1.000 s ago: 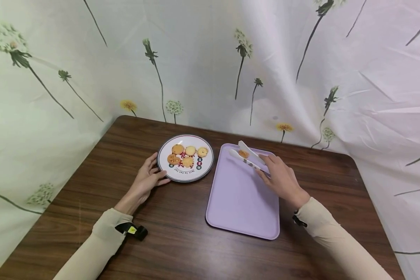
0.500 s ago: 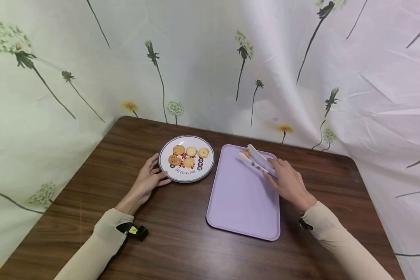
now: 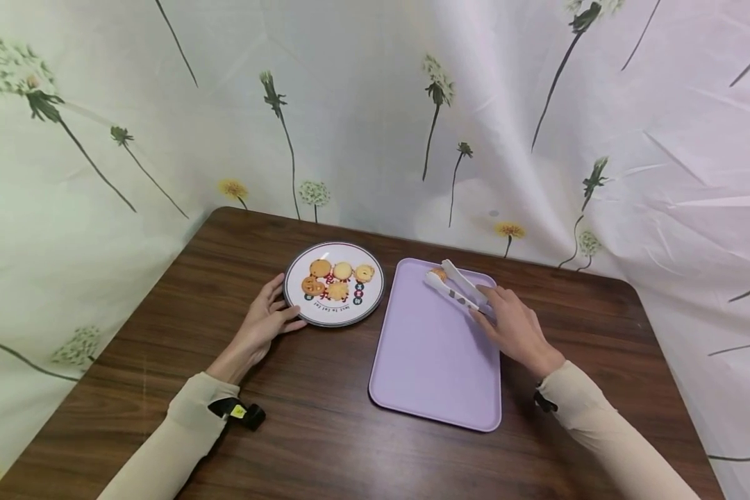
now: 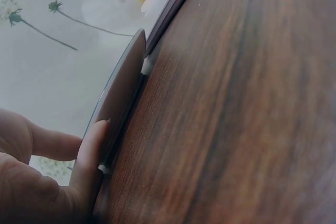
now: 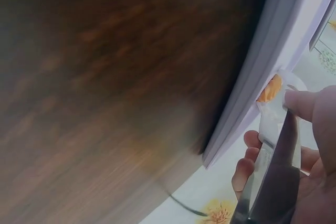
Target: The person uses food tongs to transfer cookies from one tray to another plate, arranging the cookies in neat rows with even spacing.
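My left hand (image 3: pixel 259 321) grips the near-left rim of a round white plate (image 3: pixel 365 305) with a dark edge and printed lettering. In the left wrist view, its thumb and a finger (image 4: pixel 94 145) lie on either side of the plate's rim. Several cookies (image 3: pixel 336 290) lie on the plate. Over the far end of a lilac tray (image 3: pixel 434 361), my right hand (image 3: pixel 515 330) holds white tongs (image 3: pixel 459 288). Between the tong tips is a golden cookie (image 3: pixel 439 273) at the tray's far end. The right wrist view shows the cookie (image 5: pixel 270 88) close to the tray's edge.
A brown wood-grain table (image 3: pixel 312 430) carries plate and tray, which stand side by side with a narrow gap. Behind it hangs a pale cloth (image 3: pixel 362 125) printed with dandelions. Black camera straps (image 3: pixel 240 411) sit on both wrists.
The tongs and right hand have shifted a little to the right and drawn back, with the tips now beside the cookie. My left hand keeps its grip on the plate.
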Demonstrator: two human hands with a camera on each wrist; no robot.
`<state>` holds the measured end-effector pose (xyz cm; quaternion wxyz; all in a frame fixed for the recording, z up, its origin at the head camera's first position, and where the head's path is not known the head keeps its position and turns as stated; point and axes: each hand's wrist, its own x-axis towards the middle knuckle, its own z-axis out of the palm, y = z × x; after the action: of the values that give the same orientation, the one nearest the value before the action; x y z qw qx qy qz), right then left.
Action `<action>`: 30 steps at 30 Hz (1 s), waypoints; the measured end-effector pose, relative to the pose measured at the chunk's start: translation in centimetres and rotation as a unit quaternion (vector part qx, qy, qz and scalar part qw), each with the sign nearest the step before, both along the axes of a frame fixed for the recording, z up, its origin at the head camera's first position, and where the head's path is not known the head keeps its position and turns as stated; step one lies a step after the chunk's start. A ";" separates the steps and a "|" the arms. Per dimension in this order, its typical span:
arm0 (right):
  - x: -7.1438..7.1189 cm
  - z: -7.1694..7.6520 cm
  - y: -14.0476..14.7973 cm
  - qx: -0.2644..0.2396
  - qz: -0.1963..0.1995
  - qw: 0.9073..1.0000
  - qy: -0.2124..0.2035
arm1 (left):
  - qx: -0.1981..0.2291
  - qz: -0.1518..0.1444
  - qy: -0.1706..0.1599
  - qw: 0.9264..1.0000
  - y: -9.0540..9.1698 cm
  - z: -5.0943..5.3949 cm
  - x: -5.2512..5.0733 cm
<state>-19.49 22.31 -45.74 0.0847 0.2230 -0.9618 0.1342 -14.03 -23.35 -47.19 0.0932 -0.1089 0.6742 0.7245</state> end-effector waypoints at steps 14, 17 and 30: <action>-0.1 -0.3 -1.4 -0.011 0.034 0.998 0.058 | -0.005 0.004 0.000 1.000 -0.1 -0.2 0.0; 0.0 -0.3 -1.4 -0.009 0.034 0.997 0.062 | -0.004 0.004 0.000 1.000 -0.1 -0.2 0.0; 0.7 -0.6 -1.1 -0.006 0.033 0.997 0.071 | -0.004 0.003 0.001 1.000 0.0 0.0 0.0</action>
<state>-18.77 21.23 -46.36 0.1492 0.2635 -0.9446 0.1267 -14.04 -23.30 -47.21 0.0903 -0.1107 0.6765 0.7224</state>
